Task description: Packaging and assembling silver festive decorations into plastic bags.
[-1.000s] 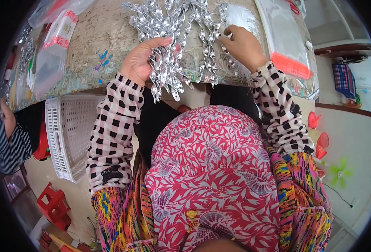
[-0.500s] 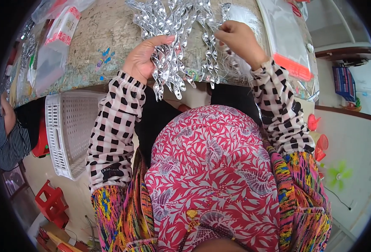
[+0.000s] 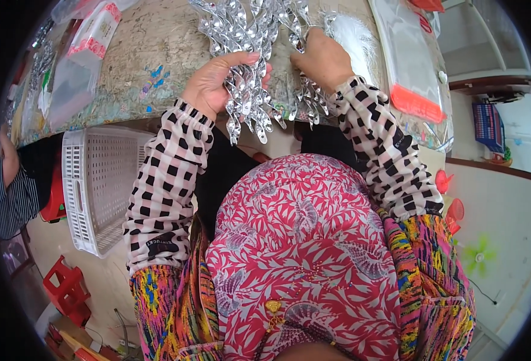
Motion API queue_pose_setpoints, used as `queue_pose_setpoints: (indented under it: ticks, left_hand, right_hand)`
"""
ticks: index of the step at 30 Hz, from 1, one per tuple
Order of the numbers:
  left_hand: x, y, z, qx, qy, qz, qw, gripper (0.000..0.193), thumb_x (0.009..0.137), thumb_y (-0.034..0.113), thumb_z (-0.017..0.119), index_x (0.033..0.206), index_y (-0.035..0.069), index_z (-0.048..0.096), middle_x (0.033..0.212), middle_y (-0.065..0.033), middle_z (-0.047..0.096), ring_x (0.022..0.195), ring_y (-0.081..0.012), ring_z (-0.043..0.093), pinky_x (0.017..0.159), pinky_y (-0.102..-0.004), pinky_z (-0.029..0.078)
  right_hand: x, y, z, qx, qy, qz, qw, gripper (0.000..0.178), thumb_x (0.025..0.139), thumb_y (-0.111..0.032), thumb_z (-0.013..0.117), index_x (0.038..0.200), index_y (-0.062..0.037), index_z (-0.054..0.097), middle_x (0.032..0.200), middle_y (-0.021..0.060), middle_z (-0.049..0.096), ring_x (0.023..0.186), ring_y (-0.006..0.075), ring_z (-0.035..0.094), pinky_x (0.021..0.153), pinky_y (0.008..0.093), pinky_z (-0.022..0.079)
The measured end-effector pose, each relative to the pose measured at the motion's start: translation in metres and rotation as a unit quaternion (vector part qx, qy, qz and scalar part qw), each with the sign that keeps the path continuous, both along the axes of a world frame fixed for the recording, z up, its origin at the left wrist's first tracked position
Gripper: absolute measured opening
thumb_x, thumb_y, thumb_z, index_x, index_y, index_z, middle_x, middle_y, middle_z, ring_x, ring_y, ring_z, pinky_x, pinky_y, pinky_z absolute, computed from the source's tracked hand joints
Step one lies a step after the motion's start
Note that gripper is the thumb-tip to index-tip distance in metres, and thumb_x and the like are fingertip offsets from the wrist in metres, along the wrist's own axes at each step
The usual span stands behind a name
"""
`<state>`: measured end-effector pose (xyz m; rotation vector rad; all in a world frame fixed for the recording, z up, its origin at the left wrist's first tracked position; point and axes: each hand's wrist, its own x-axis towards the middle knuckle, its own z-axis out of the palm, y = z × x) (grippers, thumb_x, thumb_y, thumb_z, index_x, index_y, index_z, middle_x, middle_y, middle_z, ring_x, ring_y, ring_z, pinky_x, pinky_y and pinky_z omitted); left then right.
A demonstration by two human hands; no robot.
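Note:
My left hand [image 3: 218, 80] is closed around a bundle of shiny silver twisted strips [image 3: 247, 81], thumb on top and fingertips showing at the far side. The strips' lower ends hang past the table's near edge. To its right, my right hand [image 3: 324, 59] is closed with its back toward me, gripping a smaller group of silver twisted strips [image 3: 311, 102] that shows above and below the fingers. Its fingertips are mostly hidden. White feathery fibres [image 3: 352, 39] lie on the table just beyond the right hand.
The worn table [image 3: 157, 48] carries a white-and-red box [image 3: 97, 33] at left and a clear plastic bag with a red end [image 3: 417, 103] at right. Below the table's left side stands a white crate [image 3: 106, 192]. A red stool [image 3: 66, 286] and another person's arm [image 3: 8, 159] are farther left.
My right hand has moved left and slightly nearer, from pinching at the strips' right side to closing over them. My left hand has shifted slightly right with its bundle.

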<state>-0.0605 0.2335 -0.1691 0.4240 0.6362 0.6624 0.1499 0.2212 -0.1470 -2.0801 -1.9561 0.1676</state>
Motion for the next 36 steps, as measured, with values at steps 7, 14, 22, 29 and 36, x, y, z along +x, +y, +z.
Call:
queue_pose_setpoints:
  ticks: [7, 14, 22, 29, 36]
  left_hand:
    - [0.0, -0.001, 0.007, 0.003, 0.005, 0.002, 1.0, 0.023, 0.079, 0.005, 0.068, 0.098, -0.005, 0.059, 0.089, -0.0187, 0.067, 0.075, -0.0254, 0.067, 0.07, -0.0392, 0.059]
    - [0.003, 0.001, 0.006, 0.003, -0.008, -0.011, 1.0, 0.026, 0.079, 0.004, 0.068, 0.101, -0.007, 0.059, 0.092, -0.0193, 0.067, 0.078, -0.0258, 0.068, 0.074, -0.0391, 0.059]
    - [0.008, 0.008, 0.009, -0.006, -0.05, -0.021, 0.999, 0.031, 0.079, 0.006, 0.068, 0.106, -0.006, 0.057, 0.097, -0.0183, 0.066, 0.088, -0.0304, 0.067, 0.083, -0.045, 0.056]
    - [0.005, 0.009, 0.008, -0.018, -0.039, 0.014, 0.999, 0.022, 0.079, 0.003, 0.068, 0.1, -0.003, 0.062, 0.092, -0.0142, 0.068, 0.081, -0.0244, 0.068, 0.077, -0.039, 0.058]
    - [-0.004, 0.006, 0.006, -0.03, -0.002, 0.024, 0.999, 0.018, 0.077, 0.001, 0.067, 0.094, -0.003, 0.062, 0.084, -0.0125, 0.067, 0.076, -0.0238, 0.068, 0.071, -0.0401, 0.058]
  right_hand:
    - [0.001, 0.012, 0.006, -0.035, -0.005, 0.017, 0.999, 0.035, 0.073, -0.03, 0.061, 0.092, -0.0005, 0.067, 0.088, 0.0199, 0.067, 0.086, 0.0352, 0.064, 0.077, 0.0413, 0.05]
    - [0.02, 0.036, 0.001, -0.075, 0.128, 0.069, 0.987, 0.029, 0.07, -0.026, 0.068, 0.077, 0.0017, 0.069, 0.066, 0.0102, 0.064, 0.057, 0.0149, 0.058, 0.057, 0.0286, 0.046]
    - [-0.021, 0.032, -0.003, -0.088, 0.432, 0.018, 0.897, 0.029, 0.079, -0.02, 0.064, 0.094, 0.0045, 0.056, 0.063, 0.0046, 0.054, 0.053, 0.0114, 0.051, 0.044, 0.0242, 0.037]
    - [-0.027, 0.006, -0.001, -0.007, 0.304, 0.078, 0.949, 0.051, 0.083, -0.021, 0.059, 0.125, 0.0053, 0.047, 0.082, 0.0199, 0.059, 0.072, 0.0303, 0.06, 0.067, 0.0358, 0.049]
    - [-0.033, -0.024, 0.001, 0.054, 0.219, 0.166, 0.96, 0.047, 0.09, -0.026, 0.052, 0.124, 0.0061, 0.045, 0.102, 0.0293, 0.054, 0.094, 0.0404, 0.055, 0.084, 0.0445, 0.044]
